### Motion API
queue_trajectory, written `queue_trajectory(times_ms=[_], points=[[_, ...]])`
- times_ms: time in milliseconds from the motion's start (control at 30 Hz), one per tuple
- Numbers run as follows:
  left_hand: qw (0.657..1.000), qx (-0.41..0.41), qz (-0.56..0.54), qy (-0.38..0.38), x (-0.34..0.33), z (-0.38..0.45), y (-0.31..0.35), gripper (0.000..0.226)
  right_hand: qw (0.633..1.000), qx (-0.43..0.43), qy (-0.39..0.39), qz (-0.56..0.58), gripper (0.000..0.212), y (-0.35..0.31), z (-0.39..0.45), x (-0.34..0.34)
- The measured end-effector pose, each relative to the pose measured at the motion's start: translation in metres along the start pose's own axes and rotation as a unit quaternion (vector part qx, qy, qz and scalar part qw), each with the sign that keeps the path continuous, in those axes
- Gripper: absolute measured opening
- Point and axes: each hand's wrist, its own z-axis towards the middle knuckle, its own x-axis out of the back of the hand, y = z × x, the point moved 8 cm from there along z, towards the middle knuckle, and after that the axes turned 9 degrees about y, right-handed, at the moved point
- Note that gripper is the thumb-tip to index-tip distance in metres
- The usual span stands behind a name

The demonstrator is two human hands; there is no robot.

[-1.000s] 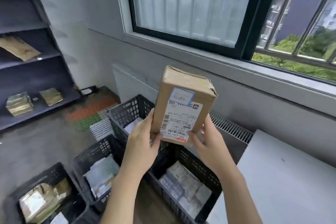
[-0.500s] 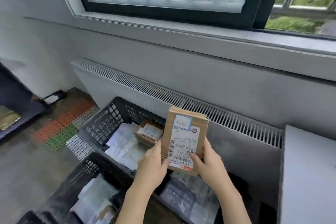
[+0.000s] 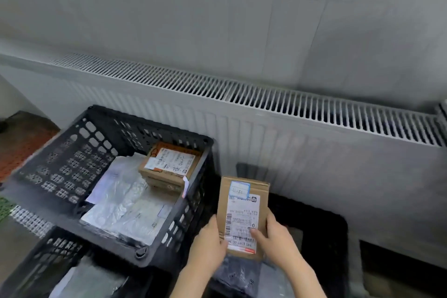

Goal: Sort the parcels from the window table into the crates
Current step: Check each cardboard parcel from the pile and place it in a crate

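Left hand (image 3: 210, 244) and right hand (image 3: 278, 241) both clamped on the lower end of a cardboard parcel (image 3: 242, 210), label up, above a dark crate (image 3: 321, 220). Just left, black crate (image 3: 72, 164) holding silver mailers (image 3: 121, 203) and 1 brown box (image 3: 169, 164). Behind, white radiator (image 3: 266, 113).

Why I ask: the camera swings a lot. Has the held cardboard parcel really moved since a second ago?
Yes. The cardboard parcel has gone down: it stood above the radiator grille before, and now sits below it, just over the crates.
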Motion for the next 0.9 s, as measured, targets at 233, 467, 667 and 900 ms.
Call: queue_trajectory(times_ms=[233,467,667,900], points=[[0.995,0.011,0.082,-0.047,-0.117,0.057,-0.105,0.081,0.996,-0.041,-0.048,-0.061,0.058,0.097,0.064,-0.14],[0.983,0.025,0.147,-0.11,-0.186,0.095,-0.175,0.088,0.984,-0.046,-0.143,-0.095,0.041,0.148,0.1,-0.221],[0.959,0.023,0.215,-0.186,-0.221,0.099,-0.193,0.091,0.965,-0.072,-0.205,-0.15,0.043,0.184,0.108,-0.257],[0.911,0.037,0.311,-0.269,-0.241,0.108,-0.21,0.098,0.954,-0.069,-0.207,-0.204,0.052,0.199,0.116,-0.281]])
